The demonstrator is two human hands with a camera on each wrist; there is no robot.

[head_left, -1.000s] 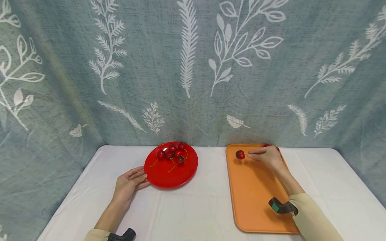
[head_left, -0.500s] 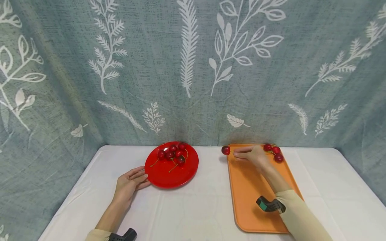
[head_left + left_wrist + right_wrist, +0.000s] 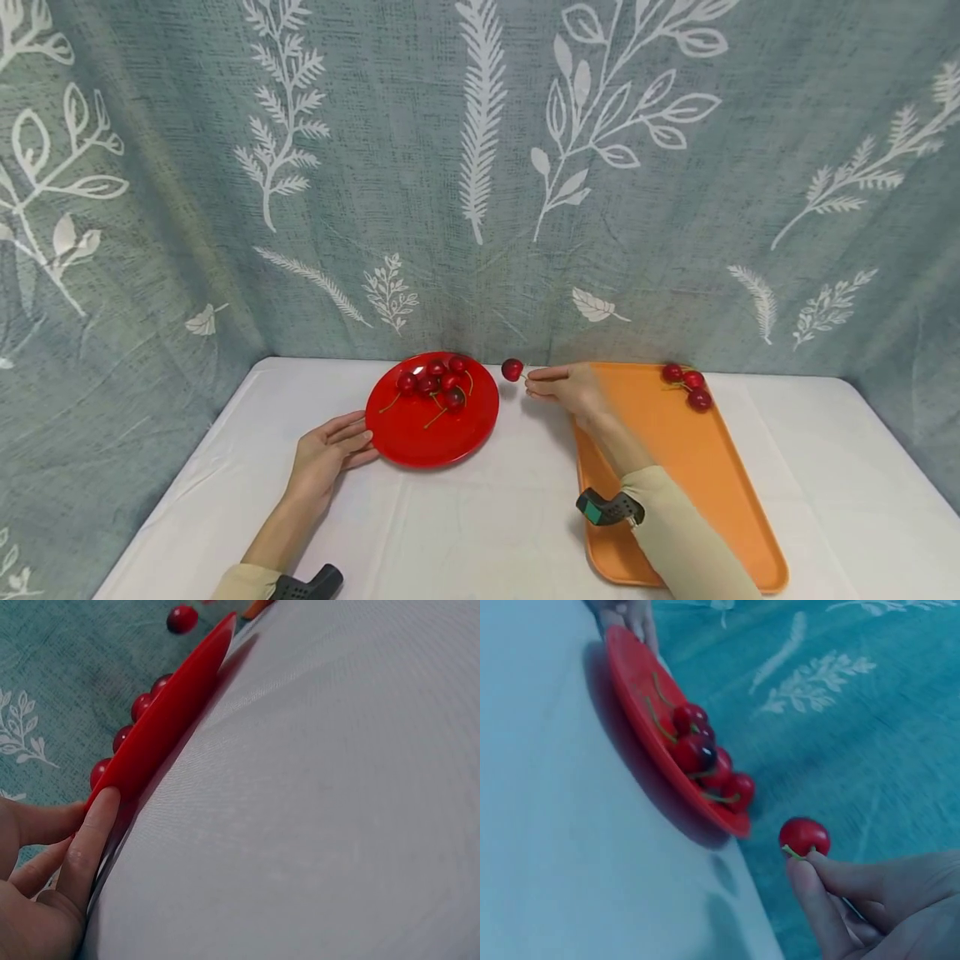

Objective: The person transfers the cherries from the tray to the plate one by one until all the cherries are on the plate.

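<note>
The right hand pinches a cherry by its stem between curled fingers, holding it in the air just right of the red plate. The left hand, fingers straight, touches that plate's near left rim on the bench. More cherries lie on the plate; an orange tray with three cherries sits to its right.

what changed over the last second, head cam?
The right hand, pinching a cherry by its stem, carried it leftward off the orange tray to just beside the red plate. The left hand stayed resting at the plate's edge; three cherries remain on the tray.
</note>
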